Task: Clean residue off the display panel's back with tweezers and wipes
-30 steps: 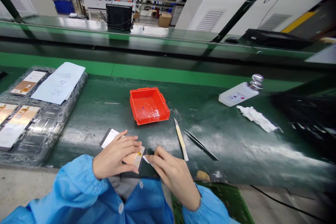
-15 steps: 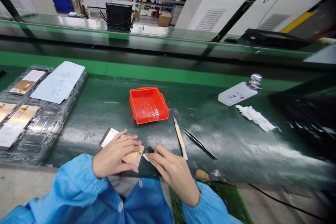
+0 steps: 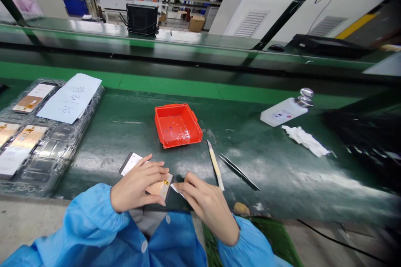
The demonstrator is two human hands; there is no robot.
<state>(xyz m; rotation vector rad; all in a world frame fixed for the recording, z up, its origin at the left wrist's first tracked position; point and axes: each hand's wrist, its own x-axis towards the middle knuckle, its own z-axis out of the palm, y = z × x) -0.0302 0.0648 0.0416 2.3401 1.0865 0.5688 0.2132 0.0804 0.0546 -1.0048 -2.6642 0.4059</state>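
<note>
A phone screen panel (image 3: 159,187), white at one end and copper-backed at the other, lies slantwise on the green bench. My left hand (image 3: 142,183) rests across its middle and holds it, fingers along the far side and thumb by the near edge. Much of the panel is hidden under that hand. At the panel's right end, my right hand (image 3: 203,200) has its fingers closed on a small white wipe (image 3: 177,190), mostly hidden by the fingertips. A craft knife (image 3: 215,164) with a pale handle and metal tweezers (image 3: 238,171) lie just right of my right hand.
A red bin (image 3: 177,127) with small scraps stands beyond my hands. To the left, a clear plastic tray (image 3: 62,154) carries more panels and a handwritten paper (image 3: 70,99). A pump bottle (image 3: 283,112) and crumpled tissue (image 3: 305,139) are at right. The bench edge is close to me.
My hands, the panel and the wipe look almost the same as before. In the far left background, a person's pink clothing has come into view.
</note>
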